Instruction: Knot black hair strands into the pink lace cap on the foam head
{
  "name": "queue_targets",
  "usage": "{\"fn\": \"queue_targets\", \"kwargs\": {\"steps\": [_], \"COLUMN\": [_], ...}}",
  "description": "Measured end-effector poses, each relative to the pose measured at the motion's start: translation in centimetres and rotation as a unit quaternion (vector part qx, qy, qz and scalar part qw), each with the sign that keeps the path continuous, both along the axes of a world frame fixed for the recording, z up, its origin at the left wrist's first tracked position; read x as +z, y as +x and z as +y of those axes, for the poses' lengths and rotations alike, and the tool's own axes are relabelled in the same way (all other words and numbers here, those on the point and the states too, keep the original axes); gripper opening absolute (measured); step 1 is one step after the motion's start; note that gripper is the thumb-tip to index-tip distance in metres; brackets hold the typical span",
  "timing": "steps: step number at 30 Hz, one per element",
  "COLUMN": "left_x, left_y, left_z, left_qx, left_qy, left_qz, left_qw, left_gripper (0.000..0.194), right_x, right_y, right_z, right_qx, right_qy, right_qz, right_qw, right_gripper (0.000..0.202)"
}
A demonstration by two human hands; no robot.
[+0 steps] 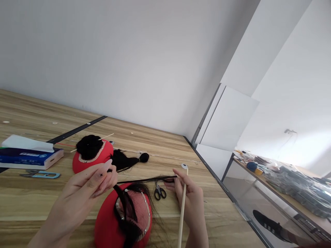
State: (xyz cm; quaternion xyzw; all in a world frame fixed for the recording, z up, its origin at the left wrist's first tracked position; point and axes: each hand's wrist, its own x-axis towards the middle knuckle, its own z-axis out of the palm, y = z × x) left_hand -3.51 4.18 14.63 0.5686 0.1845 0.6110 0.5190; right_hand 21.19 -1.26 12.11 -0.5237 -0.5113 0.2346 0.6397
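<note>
Evidently, the left hand (89, 189) has its fingers pinched together on a lock of long black hair (119, 191), which drops to the red padded dome with pale mesh (104, 220) at the frame's lower centre. Right of centre, the right hand's (190, 194) fingers are drawn nearly together on thin black strands (144, 180), a slim pale wooden stick (182, 213) across them. Good handling probably means light, even tension, strays gathered in, and the strands kept clear of the black-handled scissors (160, 193) on the desk (219, 220).
</note>
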Motion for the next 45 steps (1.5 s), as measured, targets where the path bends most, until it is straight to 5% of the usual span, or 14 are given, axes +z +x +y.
{"fn": "queue_targets", "kwargs": {"steps": [9,24,33,38,45], "left_x": [0.3,-0.6,-0.9,-0.8,-1.2], "left_y": [-1.1,-2.7,-2.7,-2.5,-2.0], "left_z": [0.3,1.6,1.5,1.2,1.5], "left_qx": [0.081,0.103,0.071,0.043,0.042], "left_qy": [-0.033,-0.087,-0.073,-0.069,-0.068], "left_qz": [-0.019,-0.055,-0.053,-0.034,-0.026], "left_qw": [0.996,0.989,0.993,0.996,0.996], "left_gripper": [0.047,0.045,0.047,0.045,0.044], "right_x": [-0.3,0.5,-0.2,-0.3,-0.5], "right_y": [0.2,0.2,-0.1,-0.6,-1.2], "right_z": [0.3,-0.5,0.2,0.7,1.4], "right_qx": [0.018,0.096,0.025,-0.076,-0.105], "right_qy": [-0.003,0.001,0.01,0.027,0.058], "right_qz": [0.03,0.002,-0.108,-0.199,-0.095], "right_qw": [0.999,0.995,0.994,0.977,0.988], "right_gripper": [0.039,0.02,0.018,0.018,0.028]}}
